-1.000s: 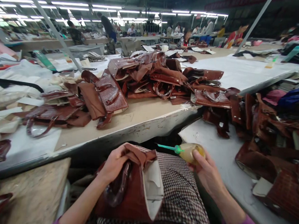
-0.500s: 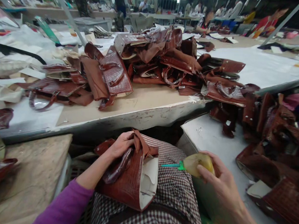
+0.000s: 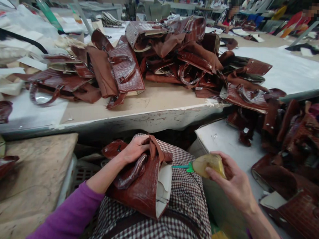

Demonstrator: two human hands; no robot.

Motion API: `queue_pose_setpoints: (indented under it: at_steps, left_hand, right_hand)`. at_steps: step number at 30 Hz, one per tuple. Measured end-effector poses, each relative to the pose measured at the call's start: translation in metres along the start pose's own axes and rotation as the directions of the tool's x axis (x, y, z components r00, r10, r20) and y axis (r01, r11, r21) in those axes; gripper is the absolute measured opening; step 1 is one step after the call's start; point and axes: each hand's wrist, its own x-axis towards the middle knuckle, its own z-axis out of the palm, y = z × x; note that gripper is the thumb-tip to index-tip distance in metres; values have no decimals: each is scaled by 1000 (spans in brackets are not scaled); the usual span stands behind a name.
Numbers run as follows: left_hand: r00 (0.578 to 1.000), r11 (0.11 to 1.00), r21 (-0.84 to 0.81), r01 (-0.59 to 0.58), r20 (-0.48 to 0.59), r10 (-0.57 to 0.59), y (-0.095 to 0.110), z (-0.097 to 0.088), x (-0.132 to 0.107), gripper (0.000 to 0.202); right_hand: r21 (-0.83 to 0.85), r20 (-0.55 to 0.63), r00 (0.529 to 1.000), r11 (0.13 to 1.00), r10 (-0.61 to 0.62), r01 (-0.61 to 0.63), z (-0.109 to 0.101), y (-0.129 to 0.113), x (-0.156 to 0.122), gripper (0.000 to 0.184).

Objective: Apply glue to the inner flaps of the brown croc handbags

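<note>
A reddish-brown crocodile-patterned handbag (image 3: pixel 139 191) rests tilted on my lap, over a checked apron (image 3: pixel 189 196). My left hand (image 3: pixel 136 148) grips the bag near its top, where brown lining cloth (image 3: pixel 156 149) bunches up; the fingertips are partly hidden. The bag's open side shows a pale inner panel (image 3: pixel 164 185). In my right hand (image 3: pixel 230 176) is a yellowish squeeze bottle (image 3: pixel 207 165) with a green cap and a thin green nozzle. It lies nearly level, its nozzle tip pointing left, close to the bag's pale edge.
A heap of similar brown bags (image 3: pixel 173 52) covers the long worktable (image 3: pixel 155 98) ahead. More bags (image 3: pixel 299 198) are piled at my right beside a white surface (image 3: pixel 222 137). At my left stands a worn board (image 3: pixel 33 177). Co-workers sit in the background.
The view has tilted down slightly. My right hand has brought the squeeze bottle nearer to the bag, its nozzle tip now about at the opening's edge. The left hand keeps its hold.
</note>
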Motion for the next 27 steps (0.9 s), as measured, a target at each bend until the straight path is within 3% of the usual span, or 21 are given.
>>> queue_pose_setpoints:
  at_steps: [9, 22, 27]
  left_hand:
    - [1000, 1000, 3, -7, 11, 7, -2, 1, 1, 18]
    - [999, 1000, -23, 4, 41, -3, -4, 4, 3, 21]
    - [999, 999, -42, 16, 52, -14, -5, 5, 4, 25]
  right_hand:
    - [-14, 30, 999, 1000, -16, 16, 1, 3, 10, 49]
    - [69, 271, 960, 993, 75, -97, -9, -5, -18, 43]
    - [58, 143, 988, 996, 58, -67, -6, 1, -11, 43]
